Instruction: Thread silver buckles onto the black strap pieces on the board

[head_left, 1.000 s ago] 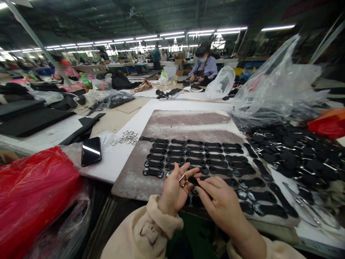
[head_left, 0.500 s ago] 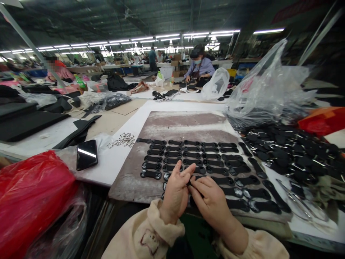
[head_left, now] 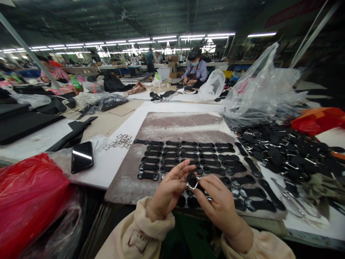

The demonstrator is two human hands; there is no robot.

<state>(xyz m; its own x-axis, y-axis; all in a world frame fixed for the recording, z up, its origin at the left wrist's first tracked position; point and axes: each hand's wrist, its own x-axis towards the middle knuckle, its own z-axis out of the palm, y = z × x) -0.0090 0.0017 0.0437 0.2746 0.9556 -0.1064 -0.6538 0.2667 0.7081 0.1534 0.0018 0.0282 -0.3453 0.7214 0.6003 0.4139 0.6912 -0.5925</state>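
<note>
Left hand: our left hand [head_left: 167, 190] pinches the near edge of a small black tab [head_left: 192, 180], fingers curled.
Right hand: our right hand [head_left: 217, 203] grips the same tab from the other side.
Tab: raised just above the board [head_left: 172, 124], a metal buckle [head_left: 194, 186] at its lower edge.
Board: rows of flat black tabs [head_left: 188, 155].
Nearby: loose buckles [head_left: 118, 141], phone [head_left: 82, 161], finished pile [head_left: 285, 153].

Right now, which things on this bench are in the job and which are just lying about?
In hand:
- left hand, right hand pinching a small black leather tab with metal buckle
- rows of black tabs on grey board
- loose silver buckles

Lying about:
- black phone
- red plastic bag
- steel scissors
</note>
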